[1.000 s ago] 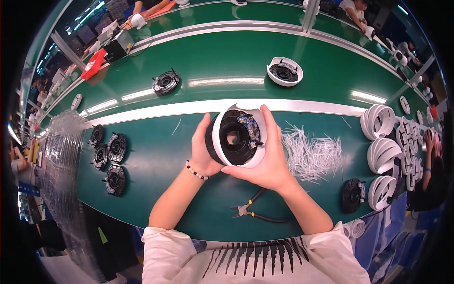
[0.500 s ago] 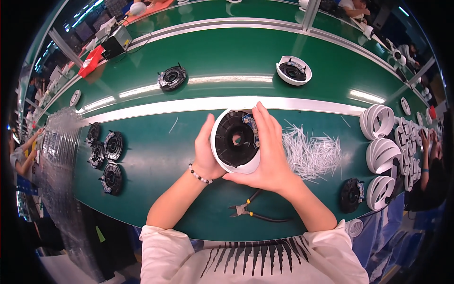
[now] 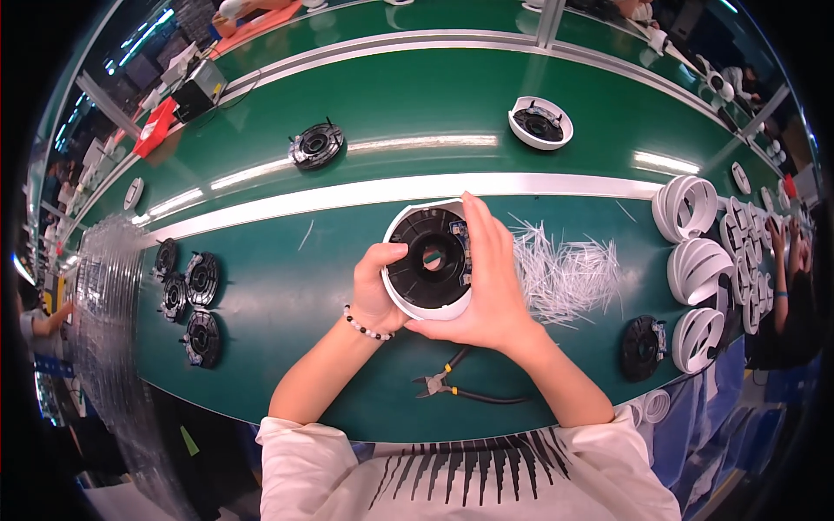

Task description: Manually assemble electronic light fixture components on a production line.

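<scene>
Between my hands, above the green bench, is a round white plastic housing point(image 3: 449, 310) with a black disc point(image 3: 413, 268) seated inside it. The disc has a hole in its centre and a small blue circuit board point(image 3: 461, 234) at its right edge. My left hand point(image 3: 376, 282) wraps the housing's left side, its thumb lying over the rim onto the disc. Along the right side my right hand point(image 3: 493, 282) grips the housing, fingers pointing up and away. Diagonal cutters point(image 3: 446, 385) with black handles lie spread on the bench below my hands.
Several black discs point(image 3: 202, 279) lie at left beside stacked clear plastic trays point(image 3: 109, 304). White cable ties point(image 3: 565, 273) are heaped right of my hands. White rings point(image 3: 698, 271) stand stacked far right, near another black disc point(image 3: 641, 349). Across the rail sit a disc point(image 3: 316, 145) and a filled housing point(image 3: 540, 123).
My left thumb has come down from beside the housing onto the disc's left edge. The housing has turned slightly and shifted a little to the left.
</scene>
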Action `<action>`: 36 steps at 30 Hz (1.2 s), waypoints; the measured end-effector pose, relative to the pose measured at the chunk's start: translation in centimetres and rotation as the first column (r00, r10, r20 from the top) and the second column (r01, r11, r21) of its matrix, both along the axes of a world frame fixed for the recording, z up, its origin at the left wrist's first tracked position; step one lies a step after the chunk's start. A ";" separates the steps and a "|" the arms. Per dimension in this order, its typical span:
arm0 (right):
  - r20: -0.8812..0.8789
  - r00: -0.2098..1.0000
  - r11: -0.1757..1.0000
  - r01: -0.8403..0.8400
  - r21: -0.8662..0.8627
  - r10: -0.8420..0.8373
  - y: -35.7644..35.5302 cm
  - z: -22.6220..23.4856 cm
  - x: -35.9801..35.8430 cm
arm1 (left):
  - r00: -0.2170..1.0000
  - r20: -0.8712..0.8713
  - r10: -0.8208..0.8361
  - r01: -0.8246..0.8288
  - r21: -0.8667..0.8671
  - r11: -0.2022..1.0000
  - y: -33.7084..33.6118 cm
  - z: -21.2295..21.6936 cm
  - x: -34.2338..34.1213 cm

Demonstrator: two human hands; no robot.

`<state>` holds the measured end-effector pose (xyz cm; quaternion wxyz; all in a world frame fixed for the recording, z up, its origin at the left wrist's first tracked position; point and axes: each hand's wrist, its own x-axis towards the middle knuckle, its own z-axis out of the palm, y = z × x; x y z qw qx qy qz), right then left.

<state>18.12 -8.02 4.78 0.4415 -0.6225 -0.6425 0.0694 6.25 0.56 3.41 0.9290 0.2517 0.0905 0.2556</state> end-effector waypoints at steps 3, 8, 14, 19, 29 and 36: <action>-0.035 0.997 0.997 0.061 -0.037 -0.063 -0.3 -0.6 0.9 | 0.984 -0.140 0.106 -0.106 0.011 0.994 -0.2 0.4 2.1; 0.047 0.993 0.994 0.108 0.003 -0.109 -4.4 0.7 3.1 | 0.925 -0.227 0.304 -0.322 -0.050 0.945 7.0 -3.3 7.2; 0.389 0.762 0.855 0.479 0.200 -0.518 -15.3 8.1 12.2 | 0.892 -0.287 0.349 -0.305 0.185 0.934 20.9 -8.2 8.5; 0.509 0.256 0.288 0.958 -0.016 -0.822 -27.4 9.0 18.8 | 0.675 -0.359 0.645 -0.439 0.508 0.742 23.6 -9.0 11.6; 0.296 0.343 0.318 0.939 -0.130 -0.892 -28.9 -0.8 20.2 | 0.409 0.486 0.772 0.160 0.795 -0.585 20.8 -1.0 9.8; 0.085 0.097 0.110 0.981 0.160 -0.992 -27.7 1.8 17.4 | -0.023 -0.159 0.987 0.623 0.770 0.138 32.6 -7.9 -1.3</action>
